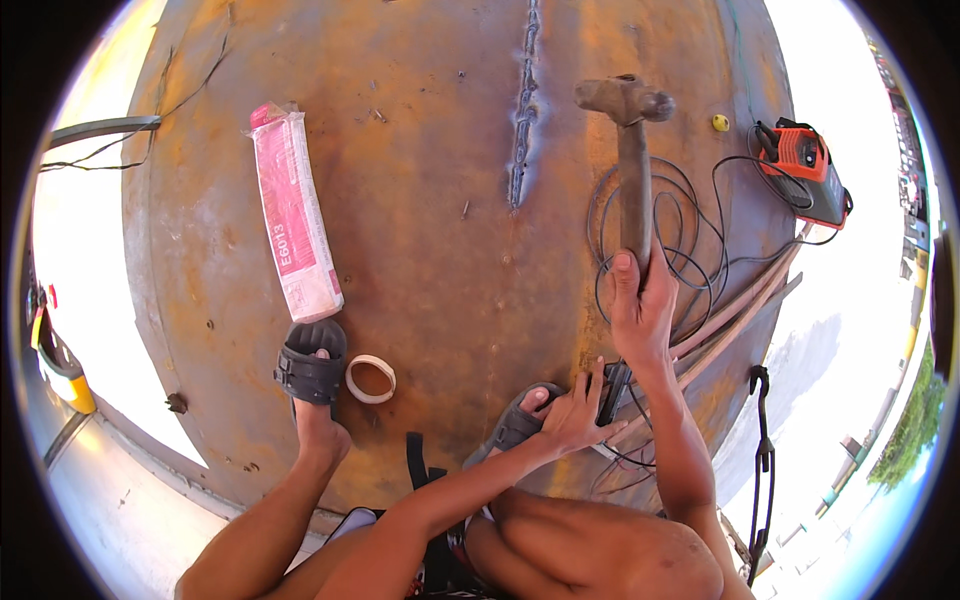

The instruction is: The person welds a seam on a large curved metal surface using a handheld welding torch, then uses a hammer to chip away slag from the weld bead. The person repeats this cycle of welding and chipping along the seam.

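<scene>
A hammer [634, 170] with a rust-brown head and a dark handle is upright in my right hand [645, 300], which is closed round the lower handle. My left hand [577, 415] reaches across to the right, beside my right sandal [515, 425]. Its fingers are stretched and apart. They lie next to a black tool with a cable [615, 393], perhaps touching it; its kind is partly hidden. Ahead of me, a rough weld bead [524, 120] runs along the rusty steel plate [430, 240].
A pink and white electrode pack [293, 220] lies at the left, near my left sandal [311, 362] and a pale ring [371, 379]. At the right are coiled black cables [690, 235], an orange and grey welding machine [806, 170], a yellow object [720, 123] and long strips [745, 300].
</scene>
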